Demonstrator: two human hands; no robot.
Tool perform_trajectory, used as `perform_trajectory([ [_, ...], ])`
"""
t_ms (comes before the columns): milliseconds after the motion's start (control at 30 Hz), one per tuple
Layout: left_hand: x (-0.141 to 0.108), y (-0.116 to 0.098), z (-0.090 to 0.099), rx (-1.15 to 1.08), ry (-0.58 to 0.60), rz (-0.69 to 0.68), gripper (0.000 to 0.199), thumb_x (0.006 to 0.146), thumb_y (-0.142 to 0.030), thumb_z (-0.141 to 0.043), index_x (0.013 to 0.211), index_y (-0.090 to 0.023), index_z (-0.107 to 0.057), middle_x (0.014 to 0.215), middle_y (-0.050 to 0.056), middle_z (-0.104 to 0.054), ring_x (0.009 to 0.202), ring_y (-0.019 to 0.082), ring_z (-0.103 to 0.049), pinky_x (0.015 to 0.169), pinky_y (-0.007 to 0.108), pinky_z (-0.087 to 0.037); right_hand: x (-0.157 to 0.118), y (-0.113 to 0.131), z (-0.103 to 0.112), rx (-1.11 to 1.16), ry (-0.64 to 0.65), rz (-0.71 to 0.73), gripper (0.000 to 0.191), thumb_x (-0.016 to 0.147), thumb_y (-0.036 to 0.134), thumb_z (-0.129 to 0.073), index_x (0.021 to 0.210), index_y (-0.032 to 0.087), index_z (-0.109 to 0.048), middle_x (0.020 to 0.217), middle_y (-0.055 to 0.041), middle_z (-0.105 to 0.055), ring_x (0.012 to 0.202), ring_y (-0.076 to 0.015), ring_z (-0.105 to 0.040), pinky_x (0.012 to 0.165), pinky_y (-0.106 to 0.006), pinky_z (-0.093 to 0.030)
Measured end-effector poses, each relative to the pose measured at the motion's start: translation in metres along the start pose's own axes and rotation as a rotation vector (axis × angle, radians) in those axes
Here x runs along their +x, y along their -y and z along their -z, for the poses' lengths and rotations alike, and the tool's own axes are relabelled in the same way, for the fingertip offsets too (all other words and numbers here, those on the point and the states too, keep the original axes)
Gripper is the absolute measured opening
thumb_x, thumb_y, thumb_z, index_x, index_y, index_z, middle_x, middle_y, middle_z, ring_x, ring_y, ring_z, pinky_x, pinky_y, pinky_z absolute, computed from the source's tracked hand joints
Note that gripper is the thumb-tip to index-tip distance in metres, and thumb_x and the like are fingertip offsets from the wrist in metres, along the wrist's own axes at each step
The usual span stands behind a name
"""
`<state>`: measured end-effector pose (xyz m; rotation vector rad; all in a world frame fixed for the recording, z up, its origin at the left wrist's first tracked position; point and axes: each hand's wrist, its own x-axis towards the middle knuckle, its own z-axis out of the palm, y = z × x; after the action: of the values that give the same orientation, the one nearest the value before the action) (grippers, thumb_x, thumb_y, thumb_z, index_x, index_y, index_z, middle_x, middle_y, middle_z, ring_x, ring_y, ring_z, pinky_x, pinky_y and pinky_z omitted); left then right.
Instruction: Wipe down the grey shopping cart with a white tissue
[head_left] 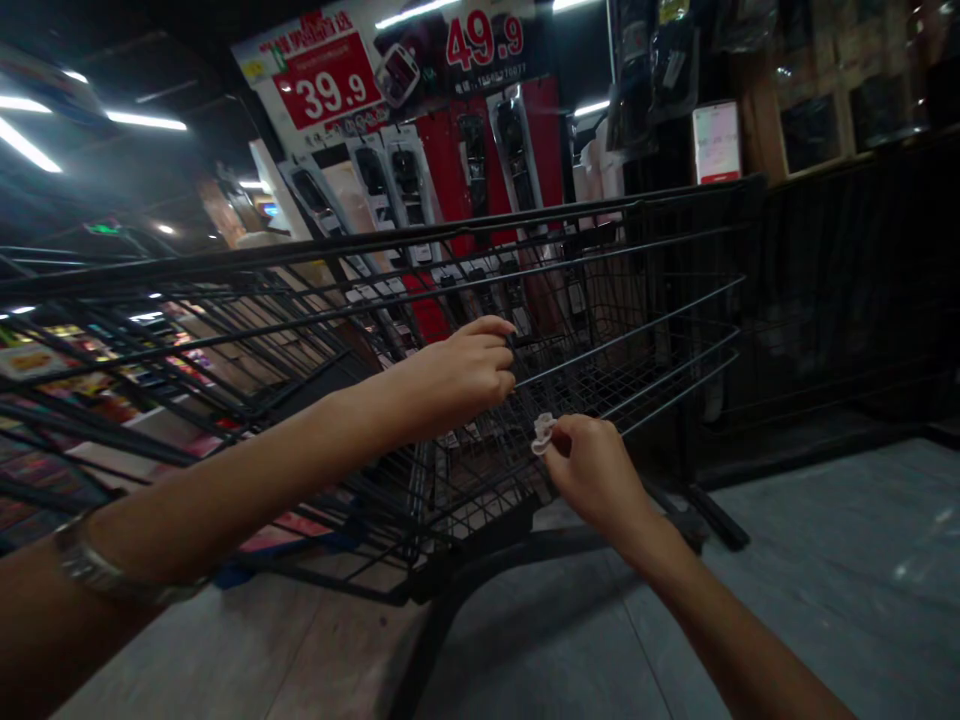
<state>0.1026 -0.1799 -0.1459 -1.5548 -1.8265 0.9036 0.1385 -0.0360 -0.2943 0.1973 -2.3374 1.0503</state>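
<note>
A black wire shopping cart stands tilted across the middle of the view. My left hand, with a metal watch band on its wrist, is closed with fingers curled at one of the cart's side wires; the fingertips are partly hidden. Lower and to the right, my right hand pinches a small whitish, clear plastic piece between thumb and forefinger. This piece is beside the cart's wires; whether it touches them I cannot tell.
Behind the cart, packaged dark goods hang on a red display under price signs. A lit phone-like screen stands at upper right. Grey tiled floor shows at lower right. Colourful shelves lie far left.
</note>
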Motion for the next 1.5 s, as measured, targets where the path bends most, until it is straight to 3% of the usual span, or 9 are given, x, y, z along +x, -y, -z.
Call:
perform_trajectory([
  [333, 0.000, -0.013, 0.008, -0.097, 0.018, 0.075, 0.024, 0.087, -0.023, -0.053, 0.066, -0.018, -0.064, 0.067, 0.000, -0.062, 0.071, 0.013, -0.057, 0.106, 0.036, -0.033, -0.002, 0.010, 0.020, -0.161, 0.075, -0.085, 0.024, 0.066, 0.000, -0.054, 0.052, 0.019, -0.056, 0.054, -0.0042, -0.062, 0.051, -0.0144, -0.053, 0.051, -0.027, -0.023],
  [400, 0.000, -0.014, 0.006, -0.075, -0.002, 0.061, 0.023, 0.085, -0.018, -0.054, 0.064, -0.018, -0.063, 0.065, -0.001, -0.061, 0.069, 0.012, -0.056, 0.106, 0.035, -0.032, -0.004, 0.012, 0.030, -0.192, 0.085, -0.104, 0.025, 0.063, -0.001, -0.054, 0.049, 0.020, -0.054, 0.052, -0.0034, -0.061, 0.049, -0.0141, -0.053, 0.050, -0.028, -0.023],
  [467, 0.001, -0.013, 0.003, -0.045, -0.022, 0.051, 0.024, 0.084, -0.012, -0.052, 0.062, -0.019, -0.062, 0.064, -0.002, -0.060, 0.067, 0.012, -0.055, 0.106, 0.034, -0.032, -0.005, 0.016, 0.041, -0.153, 0.022, -0.099, 0.025, 0.065, 0.001, -0.056, 0.049, 0.020, -0.054, 0.051, -0.0023, -0.060, 0.048, -0.0136, -0.053, 0.049, -0.027, -0.024],
  [567, 0.001, -0.013, -0.001, -0.017, -0.056, 0.048, 0.026, 0.083, -0.008, -0.050, 0.062, -0.019, -0.061, 0.063, -0.002, -0.059, 0.065, 0.012, -0.054, 0.105, 0.034, -0.033, 0.000, 0.022, 0.051, 0.018, -0.214, -0.019, 0.019, 0.074, 0.010, -0.058, 0.058, 0.019, -0.061, 0.059, -0.0020, -0.064, 0.054, -0.0140, -0.058, 0.053, -0.025, -0.031],
  [667, 0.001, -0.013, -0.001, -0.016, -0.071, 0.050, 0.027, 0.083, -0.007, -0.049, 0.061, -0.019, -0.061, 0.062, -0.002, -0.059, 0.064, 0.011, -0.053, 0.105, 0.034, -0.034, 0.009, 0.026, 0.040, 0.190, -0.336, 0.079, 0.012, 0.078, 0.012, -0.058, 0.071, 0.018, -0.066, 0.070, -0.0028, -0.068, 0.063, -0.0144, -0.061, 0.059, -0.024, -0.038],
  [800, 0.001, -0.014, 0.000, -0.026, -0.059, 0.061, 0.028, 0.084, -0.008, -0.049, 0.061, -0.019, -0.060, 0.062, -0.003, -0.059, 0.064, 0.011, -0.053, 0.105, 0.033, -0.034, 0.015, 0.023, 0.017, 0.171, -0.365, 0.086, 0.014, 0.077, 0.010, -0.059, 0.064, 0.017, -0.061, 0.068, -0.0029, -0.066, 0.061, -0.0128, -0.057, 0.058, -0.023, -0.036],
  [1100, 0.000, -0.014, -0.001, -0.039, -0.066, 0.085, 0.028, 0.082, -0.008, -0.048, 0.059, -0.020, -0.058, 0.062, -0.002, -0.060, 0.067, 0.012, -0.055, 0.106, 0.033, -0.035, 0.006, -0.012, 0.011, 0.029, -0.101, 0.009, 0.018, 0.074, 0.009, -0.055, 0.060, 0.017, -0.062, 0.061, -0.0033, -0.065, 0.054, -0.0124, -0.055, 0.055, -0.024, -0.033],
  [1333, 0.002, -0.019, -0.002, 0.020, -0.082, 0.086, 0.023, 0.080, -0.008, -0.050, 0.062, -0.019, -0.059, 0.063, -0.001, -0.060, 0.069, 0.013, -0.057, 0.105, 0.033, -0.035, 0.004, -0.015, 0.014, -0.017, -0.009, 0.003, 0.021, 0.075, 0.006, -0.055, 0.059, 0.017, -0.061, 0.061, -0.0033, -0.065, 0.054, -0.0128, -0.055, 0.055, -0.024, -0.030],
  [1500, 0.004, -0.024, -0.001, 0.001, -0.082, 0.116, 0.020, 0.083, -0.021, -0.056, 0.065, -0.017, -0.062, 0.065, 0.001, -0.062, 0.072, 0.015, -0.059, 0.103, 0.036, -0.037, 0.000, -0.018, 0.027, -0.138, 0.024, -0.040, 0.024, 0.072, 0.006, -0.056, 0.052, 0.019, -0.056, 0.052, -0.0025, -0.061, 0.048, -0.0130, -0.052, 0.051, -0.027, -0.025],
])
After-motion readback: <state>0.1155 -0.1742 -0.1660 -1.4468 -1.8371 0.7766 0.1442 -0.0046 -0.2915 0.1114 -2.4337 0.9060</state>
